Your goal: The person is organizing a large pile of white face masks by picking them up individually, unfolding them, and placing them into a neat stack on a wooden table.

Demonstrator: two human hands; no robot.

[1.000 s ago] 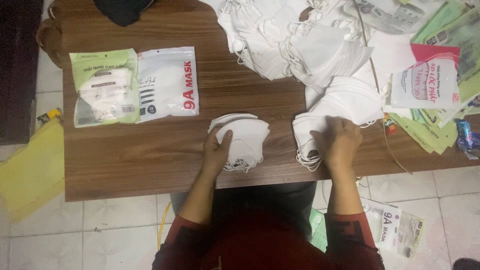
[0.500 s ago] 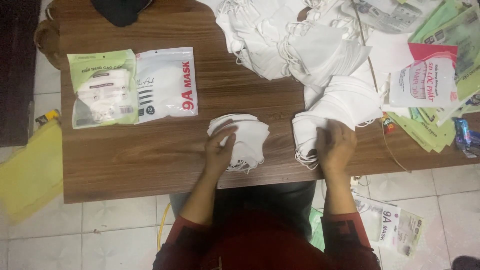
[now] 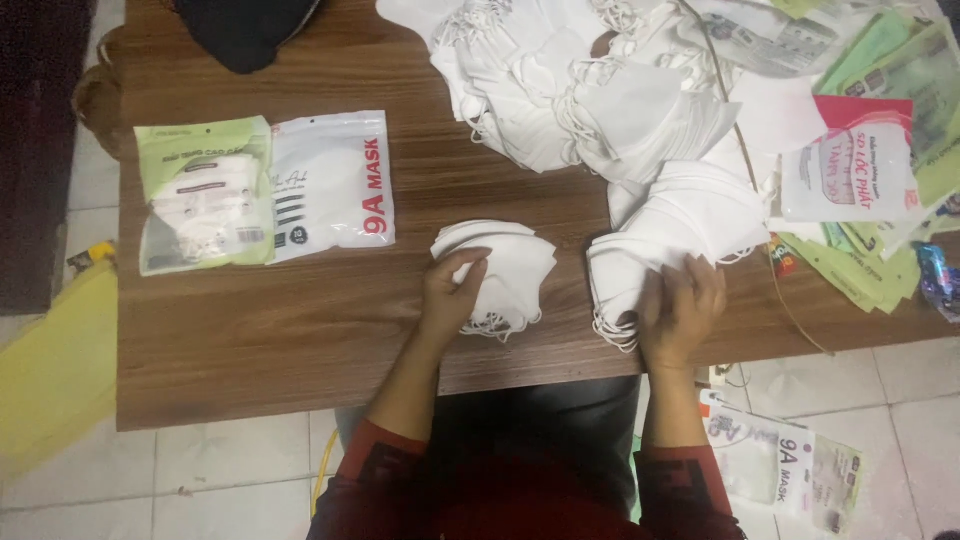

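Left hand: the left hand (image 3: 455, 295) lies palm down on the small stack of white face masks (image 3: 500, 270), fingers curled loosely over its near edge, pressing more than gripping
Right hand: the right hand (image 3: 682, 305) rests on the larger fanned stack of masks (image 3: 670, 235), fingers spread and bent at its near edge; whether a single mask is pinched between them I cannot tell
Where the masks are: both stacks sit near the front edge of the wooden worktop (image 3: 300, 320), apart from each other, with a loose heap of masks (image 3: 560, 80) behind them
Packed goods: two sealed mask packets, a green packet (image 3: 200, 195) and a white packet (image 3: 330, 185), lie side by side to the left, well apart from the hands
Clutter: empty packaging sleeves (image 3: 870, 180) pile up at the right end; another packet (image 3: 790, 470) lies on the floor
Risk: the larger stack overhangs close to the front edge, so a careless pull could likely drag masks onto the floor
Risk: ear loops trail from both stacks and could snag, lifting several masks together
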